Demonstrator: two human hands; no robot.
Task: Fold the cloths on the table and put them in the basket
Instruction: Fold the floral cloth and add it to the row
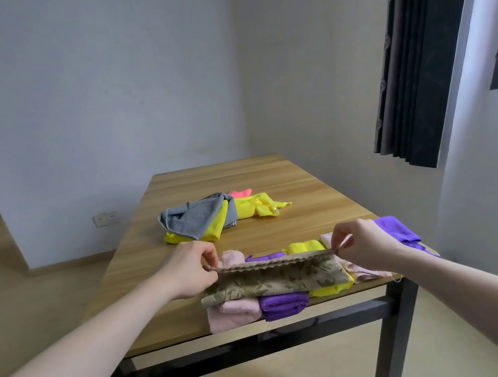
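Note:
A brown leaf-patterned cloth (274, 277) is held up by its top edge near the front of the wooden table (295, 223). My left hand (190, 269) pinches its left corner, and my right hand (364, 245) pinches its right corner. The cloth hangs over a row of folded cloths: pink (233, 316), purple (284, 306), yellow (330, 289) and pale pink (370, 271). Farther back lies a loose pile with a grey cloth (195, 218), yellow cloths (255, 206) and a pink one (240, 193). No basket is in view.
A purple cloth (397, 230) lies at the table's right edge, behind my right hand. A dark curtain (417, 64) hangs at the right, close to the table's far corner. A wall stands behind the table, and open floor lies to the left.

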